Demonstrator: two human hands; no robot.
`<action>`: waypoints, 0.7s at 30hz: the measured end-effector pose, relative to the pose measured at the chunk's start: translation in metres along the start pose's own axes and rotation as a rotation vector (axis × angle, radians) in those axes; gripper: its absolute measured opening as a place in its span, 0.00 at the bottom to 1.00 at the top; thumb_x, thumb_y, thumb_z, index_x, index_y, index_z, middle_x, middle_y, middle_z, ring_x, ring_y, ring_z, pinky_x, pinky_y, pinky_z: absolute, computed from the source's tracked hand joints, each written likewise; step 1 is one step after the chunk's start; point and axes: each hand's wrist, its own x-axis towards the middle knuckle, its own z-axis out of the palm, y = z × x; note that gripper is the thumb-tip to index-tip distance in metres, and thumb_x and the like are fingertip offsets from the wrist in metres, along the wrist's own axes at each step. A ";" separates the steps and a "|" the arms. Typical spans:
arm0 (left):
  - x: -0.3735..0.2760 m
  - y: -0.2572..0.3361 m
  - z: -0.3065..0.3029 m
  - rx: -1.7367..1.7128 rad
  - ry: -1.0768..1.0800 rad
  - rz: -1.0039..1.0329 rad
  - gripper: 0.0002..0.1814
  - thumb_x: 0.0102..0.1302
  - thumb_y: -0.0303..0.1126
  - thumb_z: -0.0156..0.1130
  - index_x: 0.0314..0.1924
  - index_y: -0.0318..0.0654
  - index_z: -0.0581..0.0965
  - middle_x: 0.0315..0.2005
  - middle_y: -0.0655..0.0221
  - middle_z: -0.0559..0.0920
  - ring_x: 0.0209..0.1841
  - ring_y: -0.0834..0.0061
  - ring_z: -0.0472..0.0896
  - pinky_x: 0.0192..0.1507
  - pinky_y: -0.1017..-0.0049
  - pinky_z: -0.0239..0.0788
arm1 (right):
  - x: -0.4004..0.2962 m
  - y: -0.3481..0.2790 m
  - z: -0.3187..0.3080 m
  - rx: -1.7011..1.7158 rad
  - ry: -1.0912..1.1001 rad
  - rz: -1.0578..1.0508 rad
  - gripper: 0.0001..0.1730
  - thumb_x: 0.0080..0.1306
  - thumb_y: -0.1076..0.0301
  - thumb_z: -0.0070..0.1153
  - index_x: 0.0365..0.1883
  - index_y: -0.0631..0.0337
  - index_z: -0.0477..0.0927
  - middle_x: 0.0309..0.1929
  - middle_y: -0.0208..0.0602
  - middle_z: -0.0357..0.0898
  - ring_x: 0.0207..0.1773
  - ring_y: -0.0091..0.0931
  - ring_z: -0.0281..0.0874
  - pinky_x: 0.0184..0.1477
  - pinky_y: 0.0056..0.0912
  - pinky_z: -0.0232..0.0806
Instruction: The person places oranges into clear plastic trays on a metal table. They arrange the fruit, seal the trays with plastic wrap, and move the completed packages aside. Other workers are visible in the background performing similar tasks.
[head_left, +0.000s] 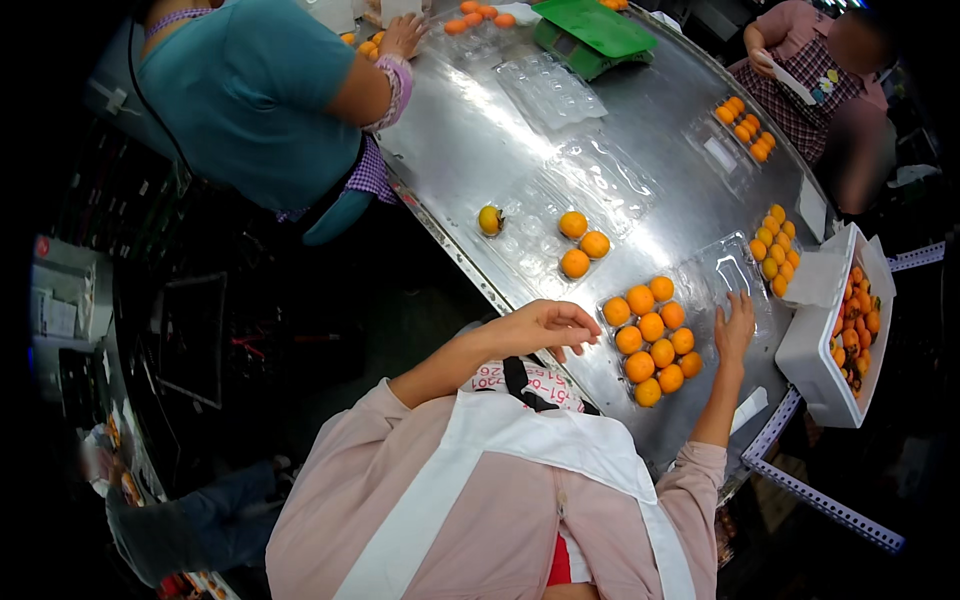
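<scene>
A clear plastic tray filled with round orange fruits, likely persimmons, lies on the metal table in front of me. At its left edge is my left hand, fingers curled and apart, with nothing seen in it. My right hand reaches over the tray's clear lid, which lies unfolded on the far side; its fingers are spread, and whether they touch the lid cannot be told. Farther left, another clear tray holds three orange fruits grouped together and one greener fruit set apart.
A white foam box of fruits stands at the right, beside a filled tray. Farther off are another part-filled tray and a green scale. A co-worker in teal stands left; another person is across the table.
</scene>
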 end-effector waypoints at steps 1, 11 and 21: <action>-0.010 0.019 0.007 -0.032 -0.063 0.059 0.15 0.64 0.36 0.58 0.45 0.33 0.75 0.42 0.63 0.78 0.42 0.76 0.77 0.38 0.79 0.71 | -0.004 -0.004 -0.004 0.033 0.033 -0.024 0.19 0.58 0.68 0.55 0.50 0.61 0.75 0.60 0.46 0.66 0.64 0.41 0.60 0.63 0.44 0.53; -0.065 0.138 0.077 -0.707 -1.233 -0.152 0.39 0.53 0.58 0.63 0.60 0.47 0.64 0.47 0.45 0.72 0.50 0.53 0.73 0.51 0.48 0.65 | -0.085 -0.131 -0.026 0.329 0.083 0.073 0.12 0.54 0.72 0.52 0.37 0.65 0.78 0.45 0.47 0.75 0.50 0.41 0.70 0.51 0.42 0.63; -0.062 0.127 0.083 -0.825 -1.282 -0.620 0.44 0.49 0.62 0.64 0.55 0.35 0.66 0.45 0.51 0.73 0.48 0.58 0.71 0.46 0.58 0.66 | -0.202 -0.239 0.003 0.381 0.399 0.508 0.13 0.54 0.69 0.56 0.40 0.56 0.80 0.47 0.33 0.74 0.58 0.31 0.65 0.57 0.39 0.57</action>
